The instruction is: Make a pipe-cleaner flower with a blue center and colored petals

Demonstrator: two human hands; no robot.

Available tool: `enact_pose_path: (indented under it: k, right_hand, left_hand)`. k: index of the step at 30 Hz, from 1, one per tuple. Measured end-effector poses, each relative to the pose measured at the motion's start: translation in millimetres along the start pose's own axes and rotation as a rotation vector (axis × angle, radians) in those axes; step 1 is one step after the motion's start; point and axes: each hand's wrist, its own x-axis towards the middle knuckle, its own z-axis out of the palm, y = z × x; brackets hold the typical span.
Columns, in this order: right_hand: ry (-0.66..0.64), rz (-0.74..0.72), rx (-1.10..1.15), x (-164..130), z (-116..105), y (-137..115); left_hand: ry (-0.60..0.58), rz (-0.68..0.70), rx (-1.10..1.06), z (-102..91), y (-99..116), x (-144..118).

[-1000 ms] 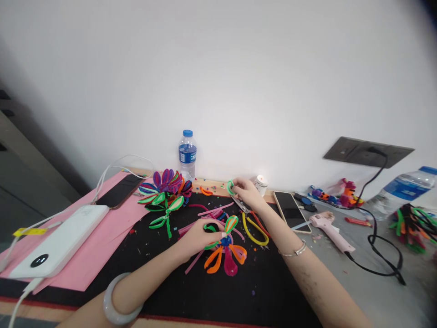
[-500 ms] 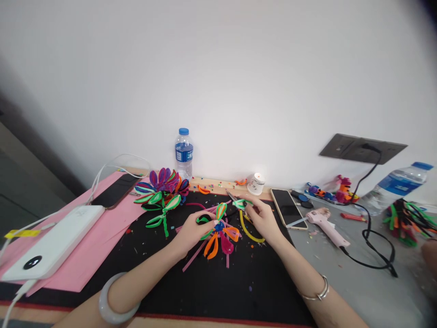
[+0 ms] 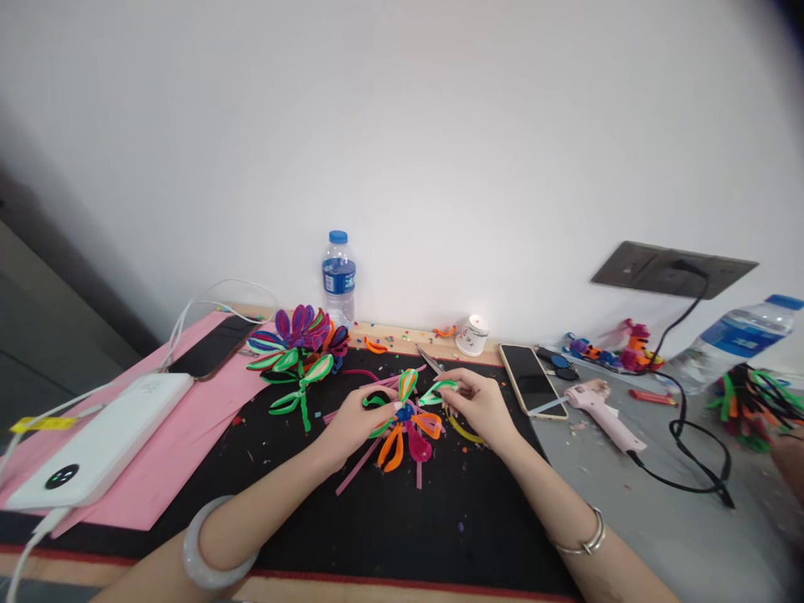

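Note:
Over the black mat, my left hand (image 3: 363, 421) pinches a pipe-cleaner flower (image 3: 405, 414) near its blue centre. Orange, magenta and green-and-orange petals spread from that centre. Between the fingers of my right hand (image 3: 478, 406) is a green-and-white pipe-cleaner petal (image 3: 435, 392), its inner end close to the flower's centre; whether they touch I cannot tell. Pink pipe cleaners (image 3: 355, 469) lie under the flower, and a yellow pipe cleaner (image 3: 463, 431) curves below my right hand. Scissors (image 3: 430, 360) lie just behind, partly hidden by my right hand.
At the left stand finished pipe-cleaner flowers (image 3: 301, 360), a power bank (image 3: 106, 444) and a phone (image 3: 217, 345) on pink paper. Behind are a bottle (image 3: 338, 280) and a paper cup (image 3: 472, 335). Rightward lie another phone (image 3: 533, 381), a pink glue gun (image 3: 604, 419) and its black cord.
My right hand has moved slightly left, bringing the green-and-white petal from beside the scissors to the flower's centre. My left hand still holds the flower in about the same place.

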Motion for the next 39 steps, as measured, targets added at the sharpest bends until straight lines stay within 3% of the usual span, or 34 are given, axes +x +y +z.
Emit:
enact_pose_path:
  k: [19, 29, 39]
  right_hand:
    - [-0.110, 0.048, 0.019, -1.4, 9.5, 8.5]
    - [-0.087, 0.001, -0.078, -3.1, 10.5, 11.0]
    - [-0.055, -0.084, -0.202, -5.4, 10.4, -2.1]
  left_hand:
    - [-0.052, -0.006, 0.053, 1.2, -2.7, 2.1]
    - [-0.058, 0.028, 0.065, 0.9, -7.4, 5.1]
    - [-0.052, 0.013, 0.073, 0.6, -9.7, 6.7]
